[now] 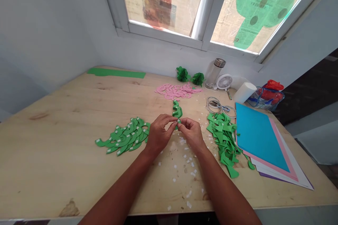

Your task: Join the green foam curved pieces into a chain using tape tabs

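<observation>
My left hand [161,132] and my right hand [192,133] meet at the middle of the table, fingertips pinched on a small green piece [179,121] between them. Just beyond the fingertips lie more green curved pieces [177,109]. To the left of my left hand is a spread pile of green curved pieces [126,137] with small white squares on them. Small white bits [192,164] are scattered between my forearms. The fingers hide much of the held piece.
Green scraps [224,140], scissors [215,104] and coloured sheets [260,133] lie right. Pink cutouts [176,91], two green paper shapes [182,74], a bottle [215,74] and a small fan [224,81] stand or lie behind. A green strip [118,73] is back left.
</observation>
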`<state>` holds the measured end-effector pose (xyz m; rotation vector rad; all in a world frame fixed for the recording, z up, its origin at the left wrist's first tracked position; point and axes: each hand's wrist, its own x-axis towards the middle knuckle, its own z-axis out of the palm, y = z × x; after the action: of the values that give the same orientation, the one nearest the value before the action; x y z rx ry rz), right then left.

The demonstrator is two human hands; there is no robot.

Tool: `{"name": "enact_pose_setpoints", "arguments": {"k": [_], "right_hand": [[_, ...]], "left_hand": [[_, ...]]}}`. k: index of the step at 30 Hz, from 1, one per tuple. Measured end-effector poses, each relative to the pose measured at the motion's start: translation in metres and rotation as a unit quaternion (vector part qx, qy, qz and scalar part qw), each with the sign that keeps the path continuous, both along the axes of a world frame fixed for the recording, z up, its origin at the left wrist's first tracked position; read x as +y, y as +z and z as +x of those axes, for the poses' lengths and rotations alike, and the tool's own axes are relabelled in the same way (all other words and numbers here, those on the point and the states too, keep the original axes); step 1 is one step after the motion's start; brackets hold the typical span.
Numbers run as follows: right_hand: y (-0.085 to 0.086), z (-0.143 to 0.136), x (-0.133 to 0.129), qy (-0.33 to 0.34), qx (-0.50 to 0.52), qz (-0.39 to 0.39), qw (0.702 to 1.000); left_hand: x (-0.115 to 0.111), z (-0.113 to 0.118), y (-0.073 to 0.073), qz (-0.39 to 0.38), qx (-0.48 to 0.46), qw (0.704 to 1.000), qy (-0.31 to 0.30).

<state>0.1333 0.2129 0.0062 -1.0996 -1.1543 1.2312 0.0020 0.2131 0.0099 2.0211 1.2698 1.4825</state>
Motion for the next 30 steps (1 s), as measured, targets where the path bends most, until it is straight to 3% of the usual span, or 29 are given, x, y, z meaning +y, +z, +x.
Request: {"name": "enact_pose_setpoints", "arguments": {"k": [12,22,26,30], "right_hand": [[-0.0007,0.0015,0.0012,0.004,-0.004,-0.001,1.0],[0.0073,0.0021,-0.0008,-0.03,-0.024,0.025,0.999],[0.0041,0.0016,-0.0001,-0.045,-0.012,0.018,0.999],[0.0008,0.002,0.0004,-0.041,-0.031,0.014,0.999]], "left_hand": [[0.0007,-0.0003,-0.0021,-0.001,0.028,1.0,-0.01],[-0.0022,0.0035,-0.0002,-0.01,0.015,0.999,-0.028],[-0.0034,0.0041,0.0032,-0.044,-0.036,0.998,-0.033],[-0.0007,0.0023,0.0046,-0.148,-0.19,0.97,-0.022]]}}
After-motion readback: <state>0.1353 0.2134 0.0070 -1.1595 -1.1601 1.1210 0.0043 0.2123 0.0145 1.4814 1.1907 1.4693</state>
